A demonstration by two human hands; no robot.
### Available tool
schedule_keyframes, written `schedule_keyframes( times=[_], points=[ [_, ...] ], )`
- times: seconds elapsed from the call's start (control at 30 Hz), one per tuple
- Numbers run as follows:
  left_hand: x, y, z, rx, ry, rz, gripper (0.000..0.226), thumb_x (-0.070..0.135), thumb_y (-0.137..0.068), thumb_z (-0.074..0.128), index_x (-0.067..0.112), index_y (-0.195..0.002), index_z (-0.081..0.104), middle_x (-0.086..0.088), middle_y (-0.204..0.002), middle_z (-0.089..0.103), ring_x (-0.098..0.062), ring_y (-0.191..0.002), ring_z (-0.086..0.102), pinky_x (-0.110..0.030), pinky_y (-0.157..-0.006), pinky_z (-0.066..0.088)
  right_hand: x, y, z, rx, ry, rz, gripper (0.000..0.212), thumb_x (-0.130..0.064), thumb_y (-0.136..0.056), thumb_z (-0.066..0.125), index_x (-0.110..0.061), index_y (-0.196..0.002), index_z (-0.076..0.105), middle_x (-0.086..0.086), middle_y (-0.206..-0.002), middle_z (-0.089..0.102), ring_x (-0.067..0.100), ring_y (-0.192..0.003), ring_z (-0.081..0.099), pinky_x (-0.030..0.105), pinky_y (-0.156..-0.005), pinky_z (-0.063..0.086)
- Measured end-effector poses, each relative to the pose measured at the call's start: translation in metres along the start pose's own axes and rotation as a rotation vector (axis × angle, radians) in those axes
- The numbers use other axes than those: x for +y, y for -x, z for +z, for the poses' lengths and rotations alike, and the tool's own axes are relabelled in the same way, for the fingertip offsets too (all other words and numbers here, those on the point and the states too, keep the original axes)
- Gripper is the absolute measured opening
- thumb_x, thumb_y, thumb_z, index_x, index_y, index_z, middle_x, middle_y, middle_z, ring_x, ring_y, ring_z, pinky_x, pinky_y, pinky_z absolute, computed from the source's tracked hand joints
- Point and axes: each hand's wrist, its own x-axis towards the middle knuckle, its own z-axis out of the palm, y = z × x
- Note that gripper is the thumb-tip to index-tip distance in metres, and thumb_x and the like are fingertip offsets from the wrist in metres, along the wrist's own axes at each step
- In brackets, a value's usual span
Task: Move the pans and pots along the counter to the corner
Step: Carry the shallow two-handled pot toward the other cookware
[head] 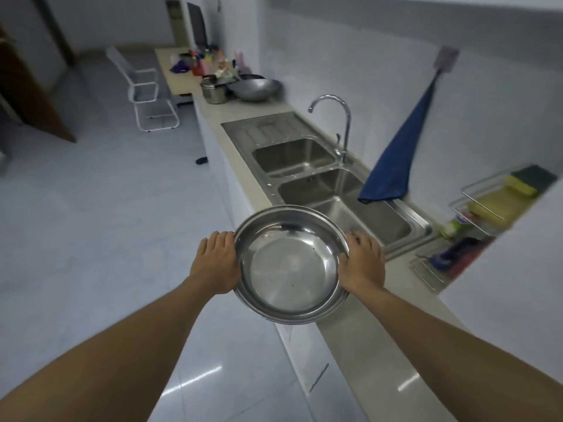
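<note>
Fingers of left hand [217, 263] and right hand [362, 263] curl closed around opposite rims of the steel pan [291, 264], held above the counter [359, 339] edge.

We look down a pale stone counter [368, 339] along a white tiled wall [350, 65], its double steel sink [307, 178] at right, a white metal-frame chair [146, 92] far left on the glossy tiled floor [106, 223].

Silver steel basin [291, 266], deep blue cloth [399, 153], yellow-and-green sponge [528, 181], beige counter [374, 339]
</note>
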Motion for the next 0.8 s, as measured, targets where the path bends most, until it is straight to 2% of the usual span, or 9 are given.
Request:
schedule_keyframes(
  times=[0.13, 0.3, 0.6, 0.8],
  points=[
    [-0.039, -0.028, -0.007, 0.000, 0.000, -0.046, 0.045, 0.031, -0.094, 0.045, 0.012, -0.134, 0.037, -0.006, -0.135, 0.045, -0.027, -0.127, 0.038, -0.045, -0.114, 0.028, -0.040, -0.043, 0.019, -0.027, 0.006, -0.047, 0.045, -0.023, -0.093, 0.058, -0.022, -0.138, 0.050, -0.001, -0.150, 0.043, 0.023, -0.138, 0.032, 0.040, -0.114, 0.026],
    [-0.106, -0.084, -0.018, 0.024, 0.006, -0.061, 0.044, 0.030, -0.094, 0.048, 0.013, -0.133, 0.038, -0.005, -0.132, 0.046, -0.026, -0.123, 0.040, -0.042, -0.112, 0.029, -0.106, -0.100, 0.048, -0.019, 0.006, -0.065, 0.044, -0.025, -0.094, 0.058, -0.024, -0.137, 0.049, -0.003, -0.152, 0.040, 0.022, -0.141, 0.030, 0.040, -0.114, 0.025],
    [-0.209, -0.174, -0.046, 0.004, -0.009, -0.075, 0.047, 0.029, -0.094, 0.046, 0.012, -0.137, 0.036, -0.006, -0.138, 0.044, -0.028, -0.131, 0.036, -0.045, -0.116, 0.024, -0.209, -0.181, 0.090, -0.043, -0.013, -0.063, 0.046, -0.022, -0.094, 0.057, -0.021, -0.139, 0.049, 0.000, -0.153, 0.040, 0.024, -0.141, 0.029, 0.043, -0.116, 0.024],
    [-0.256, -0.236, -0.048, 0.004, -0.007, -0.089, 0.046, 0.031, -0.096, 0.045, 0.013, -0.137, 0.036, -0.005, -0.138, 0.044, -0.027, -0.130, 0.036, -0.045, -0.117, 0.023, -0.255, -0.245, 0.115, -0.053, -0.022, -0.068, 0.042, -0.021, -0.092, 0.059, -0.022, -0.134, 0.052, 0.000, -0.149, 0.044, 0.025, -0.139, 0.032, 0.044, -0.113, 0.029]
  ],
)
